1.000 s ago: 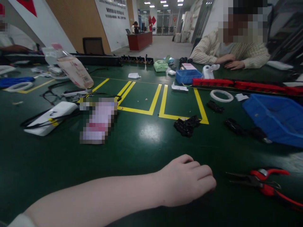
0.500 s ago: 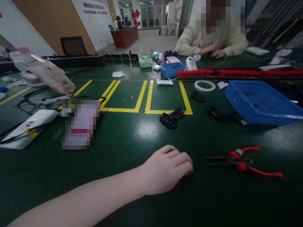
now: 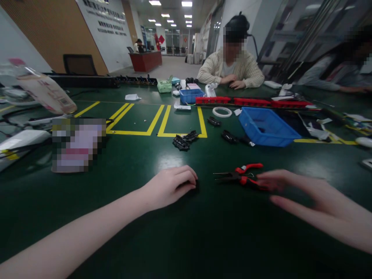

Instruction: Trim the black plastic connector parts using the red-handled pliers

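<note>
My left hand [image 3: 173,186] rests on the green table with its fingers curled in. Its palm side is hidden, so anything under the fingers cannot be seen. To its right lie needle-nose pliers [image 3: 236,177] with red handles, their jaws pointing left and parted. My right hand [image 3: 305,193] is at the pliers' lower handle, thumb and fingers apart. Motion blur hides whether the fingertips touch that handle. Beyond the left hand lie black plastic parts [image 3: 181,142] at the yellow tape.
A blue bin [image 3: 267,128] stands at back right, with more black parts [image 3: 229,136] beside it. A tape roll [image 3: 222,112] and red strips [image 3: 250,102] lie farther back. On the left are a phone [image 3: 78,149] and a bottle [image 3: 46,89]. A person [image 3: 232,69] sits opposite.
My right hand has come in from the right and reached the pliers' handle. The view has tilted up and turned right. My left hand stays on the table, its fingers curled.
</note>
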`<state>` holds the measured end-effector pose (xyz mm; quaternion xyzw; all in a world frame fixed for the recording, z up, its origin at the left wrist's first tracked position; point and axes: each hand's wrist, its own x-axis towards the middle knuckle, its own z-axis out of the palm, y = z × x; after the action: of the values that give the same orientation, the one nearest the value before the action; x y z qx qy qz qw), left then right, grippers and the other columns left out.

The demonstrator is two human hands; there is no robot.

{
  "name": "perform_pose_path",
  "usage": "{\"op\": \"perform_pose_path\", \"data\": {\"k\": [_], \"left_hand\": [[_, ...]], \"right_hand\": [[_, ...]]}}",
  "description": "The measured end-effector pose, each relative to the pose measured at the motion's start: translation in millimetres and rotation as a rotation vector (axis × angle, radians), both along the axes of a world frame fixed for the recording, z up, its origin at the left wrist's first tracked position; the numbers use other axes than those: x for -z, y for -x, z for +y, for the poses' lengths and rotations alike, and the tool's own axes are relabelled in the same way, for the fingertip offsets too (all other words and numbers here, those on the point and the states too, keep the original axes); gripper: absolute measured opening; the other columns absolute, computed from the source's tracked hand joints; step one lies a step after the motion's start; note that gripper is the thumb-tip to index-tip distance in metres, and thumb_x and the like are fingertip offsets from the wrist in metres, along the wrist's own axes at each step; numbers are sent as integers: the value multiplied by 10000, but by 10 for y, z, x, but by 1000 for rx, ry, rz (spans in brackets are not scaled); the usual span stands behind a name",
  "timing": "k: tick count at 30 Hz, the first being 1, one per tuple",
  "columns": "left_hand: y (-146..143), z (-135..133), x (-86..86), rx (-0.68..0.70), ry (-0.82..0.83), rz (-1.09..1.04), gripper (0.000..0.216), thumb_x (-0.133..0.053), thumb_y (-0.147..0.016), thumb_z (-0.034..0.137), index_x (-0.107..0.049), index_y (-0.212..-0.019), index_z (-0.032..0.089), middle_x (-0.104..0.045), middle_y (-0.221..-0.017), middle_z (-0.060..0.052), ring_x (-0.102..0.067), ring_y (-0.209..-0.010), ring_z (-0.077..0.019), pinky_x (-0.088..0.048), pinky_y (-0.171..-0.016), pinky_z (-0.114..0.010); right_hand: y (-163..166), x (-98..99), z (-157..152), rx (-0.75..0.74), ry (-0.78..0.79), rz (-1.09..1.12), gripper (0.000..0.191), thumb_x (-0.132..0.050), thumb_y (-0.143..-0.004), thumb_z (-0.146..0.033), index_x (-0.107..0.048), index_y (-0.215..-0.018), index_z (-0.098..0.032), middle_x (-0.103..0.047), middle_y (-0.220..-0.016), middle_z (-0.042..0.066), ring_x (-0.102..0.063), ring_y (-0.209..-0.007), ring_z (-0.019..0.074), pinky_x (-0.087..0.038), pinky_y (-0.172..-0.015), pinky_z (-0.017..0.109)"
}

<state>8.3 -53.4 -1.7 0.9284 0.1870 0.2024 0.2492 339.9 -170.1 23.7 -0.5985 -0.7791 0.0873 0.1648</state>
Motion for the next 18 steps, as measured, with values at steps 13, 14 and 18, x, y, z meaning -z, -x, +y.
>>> {"op": "perform_pose_path", "data": {"k": [13, 14, 18], "left_hand": [[-27, 14, -87, -1, 146, 5, 80, -533, -863, 160, -575, -796, 157, -619, -1016, -47, -599, -947, -152, -488, -843, -279], [-27, 14, -86, -8, 144, 9, 82, -527, -863, 160, -575, -796, 160, -619, -1009, -45, -599, -940, -152, -489, -836, -279], [-19, -6, -97, -10, 156, 49, 83, -510, -882, 199, -585, -911, 179, -609, -1032, -40, -588, -956, -158, -487, -852, -288]], "right_hand": [[235, 287, 632, -123, -182, -146, 397, -547, -858, -506, -576, -1063, -168, -604, -1056, 108, -570, -927, 247, -490, -781, 419], [242, 287, 623, -136, -224, -137, 383, -573, -845, -493, -569, -1045, -166, -604, -1040, 108, -569, -919, 245, -490, -776, 412], [279, 313, 625, -178, -468, -135, 375, -667, -770, -379, -537, -1037, -149, -592, -1044, 139, -552, -955, 271, -479, -814, 435]]}}
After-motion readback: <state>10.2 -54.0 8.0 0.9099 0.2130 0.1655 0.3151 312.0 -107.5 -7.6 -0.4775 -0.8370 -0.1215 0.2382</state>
